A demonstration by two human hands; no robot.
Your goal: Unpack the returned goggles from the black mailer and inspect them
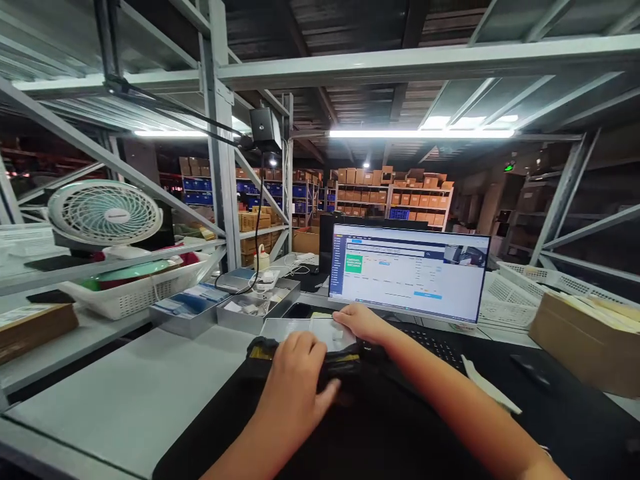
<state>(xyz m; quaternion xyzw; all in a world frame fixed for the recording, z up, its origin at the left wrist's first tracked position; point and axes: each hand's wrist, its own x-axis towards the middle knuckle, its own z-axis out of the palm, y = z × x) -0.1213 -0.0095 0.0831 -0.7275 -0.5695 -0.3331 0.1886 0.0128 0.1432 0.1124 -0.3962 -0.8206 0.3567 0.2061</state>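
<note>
A flat pale package (327, 330) with a glossy top lies in front of the monitor, its near side inside a crumpled black plastic bag (350, 365) with yellow strips. At the package's far right corner, my right hand (357, 321) is closed, fingers gripping the edge. My left hand (299, 363) bends its fingers over the bag's near edge; the thumb sticks out to the right, slightly blurred. The fingertips of this left hand are hidden behind the edge.
A lit monitor (407, 277) and keyboard (433, 347) stand behind my right arm; a mouse (530, 371) and a carton (585, 347) are to the right. Grey trays (187, 313), a white basket (135, 297) and a fan (105, 212) stand left. Metal rack posts frame the bench.
</note>
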